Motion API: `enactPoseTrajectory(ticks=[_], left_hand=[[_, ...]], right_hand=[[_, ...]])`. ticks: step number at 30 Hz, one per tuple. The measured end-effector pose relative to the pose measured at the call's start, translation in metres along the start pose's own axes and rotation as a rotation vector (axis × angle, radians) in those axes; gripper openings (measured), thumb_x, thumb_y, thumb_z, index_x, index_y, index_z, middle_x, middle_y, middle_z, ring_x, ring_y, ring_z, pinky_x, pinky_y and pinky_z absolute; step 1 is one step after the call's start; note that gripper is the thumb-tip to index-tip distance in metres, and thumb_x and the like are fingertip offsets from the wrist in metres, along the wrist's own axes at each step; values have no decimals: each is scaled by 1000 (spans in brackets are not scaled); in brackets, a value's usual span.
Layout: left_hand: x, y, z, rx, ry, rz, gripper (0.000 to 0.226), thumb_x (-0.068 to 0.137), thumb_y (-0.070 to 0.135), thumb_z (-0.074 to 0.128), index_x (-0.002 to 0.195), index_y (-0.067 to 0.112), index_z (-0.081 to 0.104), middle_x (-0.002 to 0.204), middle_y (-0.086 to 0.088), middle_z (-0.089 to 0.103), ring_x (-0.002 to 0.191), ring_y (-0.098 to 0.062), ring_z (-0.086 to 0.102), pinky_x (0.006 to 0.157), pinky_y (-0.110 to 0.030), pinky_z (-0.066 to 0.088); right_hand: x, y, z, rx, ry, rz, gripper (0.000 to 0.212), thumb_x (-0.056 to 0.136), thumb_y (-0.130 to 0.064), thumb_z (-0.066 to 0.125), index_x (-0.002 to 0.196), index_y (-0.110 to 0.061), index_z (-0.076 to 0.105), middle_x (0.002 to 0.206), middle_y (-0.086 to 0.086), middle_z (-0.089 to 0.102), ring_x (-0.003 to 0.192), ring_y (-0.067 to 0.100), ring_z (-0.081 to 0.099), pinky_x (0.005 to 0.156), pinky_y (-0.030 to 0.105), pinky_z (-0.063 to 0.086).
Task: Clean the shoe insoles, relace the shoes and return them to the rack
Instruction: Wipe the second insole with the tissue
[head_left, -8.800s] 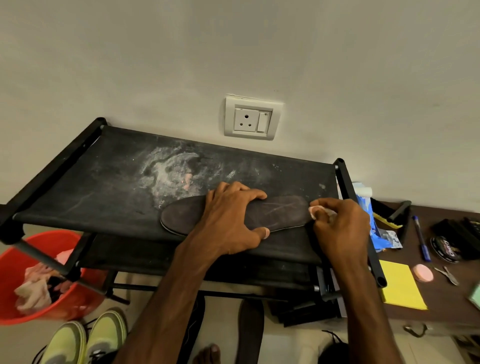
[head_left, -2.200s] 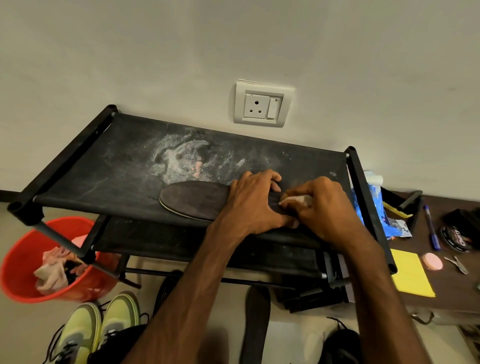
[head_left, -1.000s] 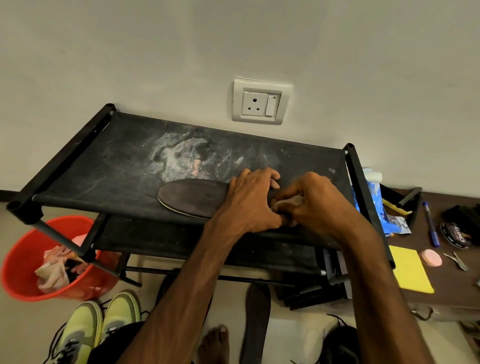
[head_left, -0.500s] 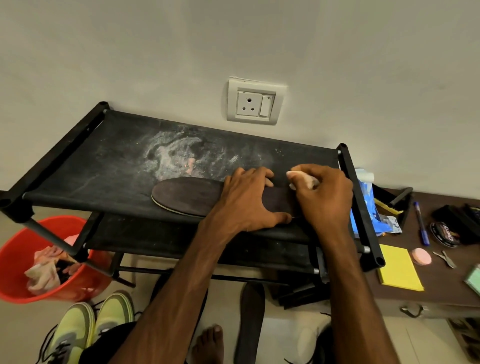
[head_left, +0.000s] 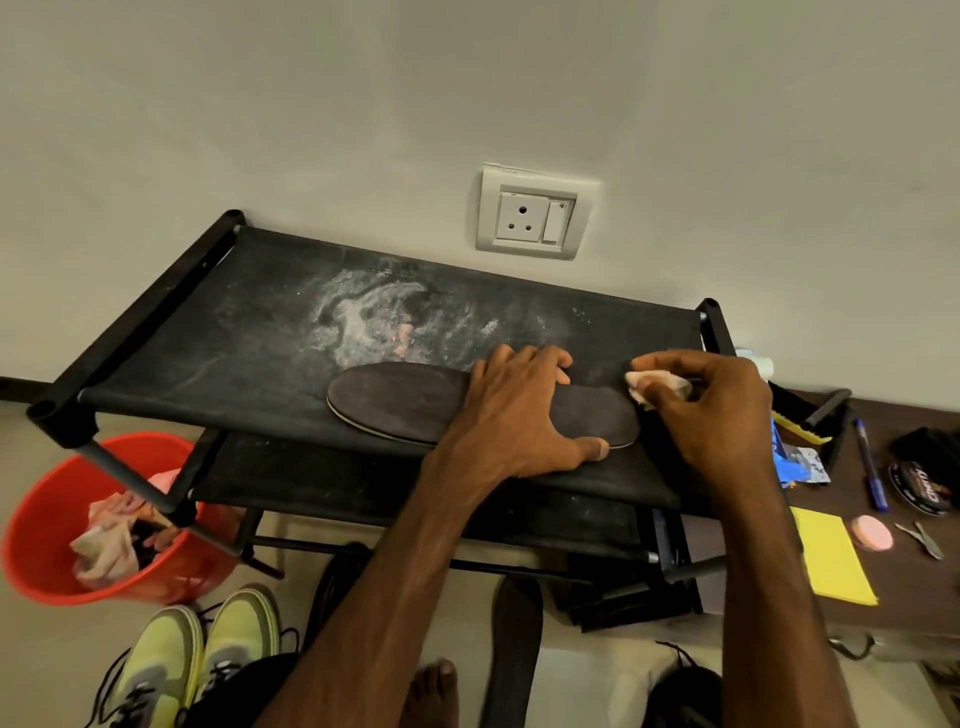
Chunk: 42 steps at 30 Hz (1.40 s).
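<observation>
A dark insole (head_left: 400, 400) lies flat on the top shelf of the black shoe rack (head_left: 234, 332). My left hand (head_left: 519, 415) presses down on its middle with spread fingers, the thumb at the near edge. My right hand (head_left: 717, 410) pinches a small pale wad of cloth (head_left: 655, 383) just past the insole's right end, at the rack's right side. A second dark insole (head_left: 511, 639) lies on the floor below. A pair of yellow-green shoes (head_left: 192, 660) with loose black laces stands on the floor at lower left.
A red bucket (head_left: 47, 525) with rags stands left of the rack. To the right, a brown table (head_left: 909, 582) holds a yellow pad (head_left: 834, 558), a blue pen (head_left: 868, 462), a polish tin (head_left: 922, 480), a pink disc (head_left: 871, 531) and a brush. A wall socket (head_left: 535, 218) is above the rack.
My right hand has drawn the cloth from the insole's middle, beside my left hand, out to its right end. My left hand still holds the insole down.
</observation>
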<state>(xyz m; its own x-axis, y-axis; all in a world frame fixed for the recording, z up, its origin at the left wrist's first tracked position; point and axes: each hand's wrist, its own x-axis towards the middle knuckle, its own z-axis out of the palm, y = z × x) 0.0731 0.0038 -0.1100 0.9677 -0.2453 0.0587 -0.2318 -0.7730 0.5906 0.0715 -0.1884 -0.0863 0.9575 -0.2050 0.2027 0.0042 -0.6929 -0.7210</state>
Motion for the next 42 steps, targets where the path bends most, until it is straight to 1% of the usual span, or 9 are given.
enactPoseTrajectory(ticks=[7,11,17,20,23,26,31,35,42], left_hand=[[0,0,1,9,11,1,90,66,68,80,139,30,43,130,14,54,124,-16,40,104,-34,30],[1,1,3,46,10,10,88,67,68,79,138,30,43,131,13,53,124,-16,40,102,-35,31],[1,0,3,44,18,19,90,65,71,78,138,30,43,129,13,53,122,-17,41,102,-36,32],[1,0,3,42,22,26,89,66,71,77,137,30,44,128,13,54,121,-15,41,102,-35,33],[1,0,2,46,10,34,87,68,70,76,137,30,43,128,13,52,121,-15,40,103,-35,32],[1,0,1,46,-6,33,85,69,69,76,138,30,44,129,12,52,121,-16,40,103,-37,33],[0,-1,1,30,-26,34,77,70,47,77,139,28,45,131,8,53,124,-20,42,105,-37,31],[0,0,-5,6,-42,45,78,72,43,78,141,26,45,131,8,55,123,-19,43,108,-38,34],[-10,-26,-37,1,-66,7,91,59,71,83,135,33,52,121,16,57,118,-10,47,106,-37,43]], right_hand=[[-4,-13,8,-73,-163,-64,16,89,-7,75,93,-20,81,90,-9,73,85,-1,64,85,21,54],[-2,-12,-1,-158,-277,-65,21,88,-7,76,90,-27,81,93,-7,73,84,1,61,74,12,45],[-5,-20,-22,-204,-498,-119,22,84,-9,80,83,-31,82,83,-16,76,82,-2,69,70,10,54],[-5,-18,-31,-157,-579,-119,19,85,-12,80,89,-31,82,87,-17,77,86,-4,69,78,18,59],[-3,-15,-29,-60,-445,-134,20,86,-14,80,93,-33,80,93,-17,76,92,-3,69,82,20,58],[-5,-22,-10,17,-259,-190,23,86,-9,78,94,-31,80,90,-21,74,89,-8,67,76,10,54],[-20,-20,34,-87,-159,-261,37,80,0,68,95,-31,81,95,-8,76,88,12,69,82,41,58],[-20,-14,38,-62,-93,-255,36,81,0,69,94,-31,81,95,-9,75,88,12,69,80,43,59],[-23,-12,41,-44,-45,-231,26,82,-6,72,91,-30,80,91,-13,73,84,5,67,78,37,59]])
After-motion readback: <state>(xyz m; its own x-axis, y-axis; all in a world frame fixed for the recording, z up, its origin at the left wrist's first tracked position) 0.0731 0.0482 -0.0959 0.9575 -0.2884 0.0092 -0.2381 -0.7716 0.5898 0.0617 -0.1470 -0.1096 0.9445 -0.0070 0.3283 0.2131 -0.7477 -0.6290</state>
